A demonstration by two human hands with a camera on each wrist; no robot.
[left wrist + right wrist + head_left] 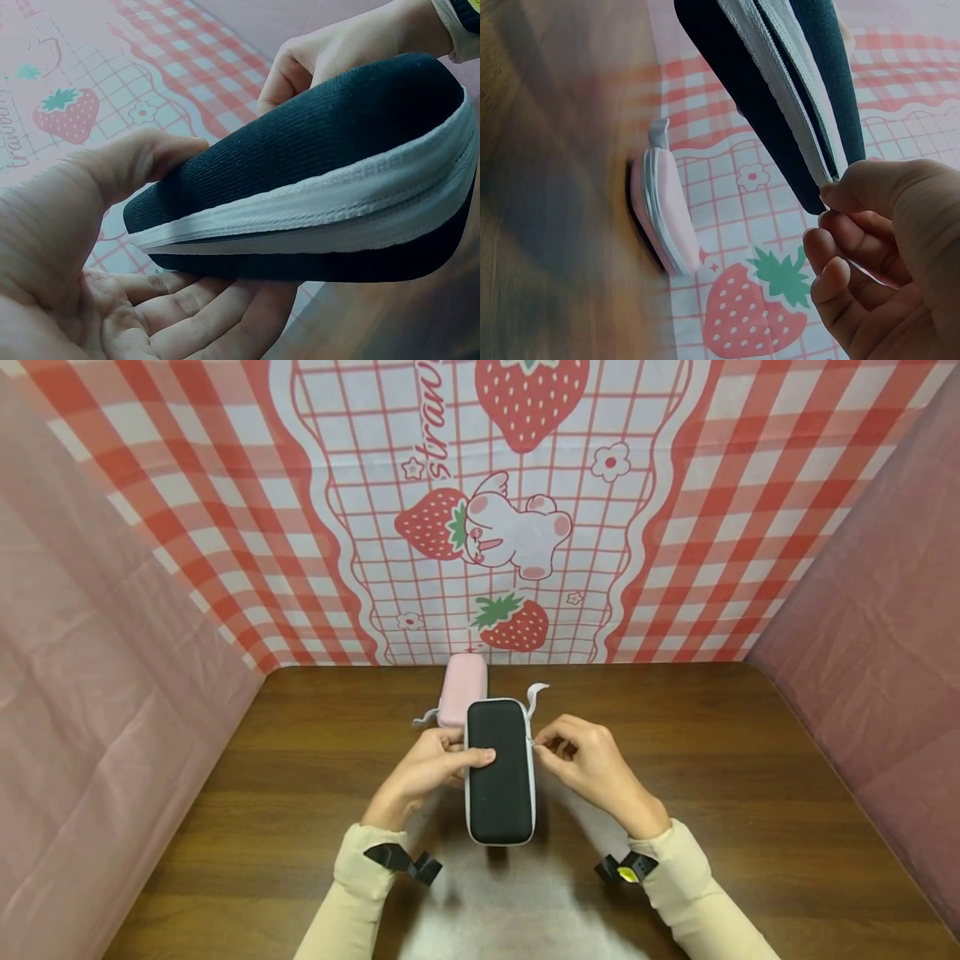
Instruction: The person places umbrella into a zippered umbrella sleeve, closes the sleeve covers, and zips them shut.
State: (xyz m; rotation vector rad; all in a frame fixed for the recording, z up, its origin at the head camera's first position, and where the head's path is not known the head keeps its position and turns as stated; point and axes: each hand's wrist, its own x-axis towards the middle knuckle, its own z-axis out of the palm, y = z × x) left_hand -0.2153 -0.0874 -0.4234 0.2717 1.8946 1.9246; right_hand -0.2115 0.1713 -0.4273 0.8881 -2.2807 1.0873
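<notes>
A black zippered case (499,797) with white edging is held up above the table. My left hand (426,767) grips it by the left side, thumb on the black top and fingers underneath. At the right side, thumb and fingertips of my right hand (596,764) pinch the zipper, where the pull itself is hidden by the fingers. The white zipper band (769,60) shows a dark parted slit leading to those fingertips in the right wrist view. A white strap loop (533,695) sticks up from the case's far right edge.
Behind the black case, a pink zippered case (464,687) with a grey strap (425,718) lies on the wooden table (315,793) near the back edge. A strawberry-print cloth (352,527) hangs at the back, with pink cloth (862,568) on both sides.
</notes>
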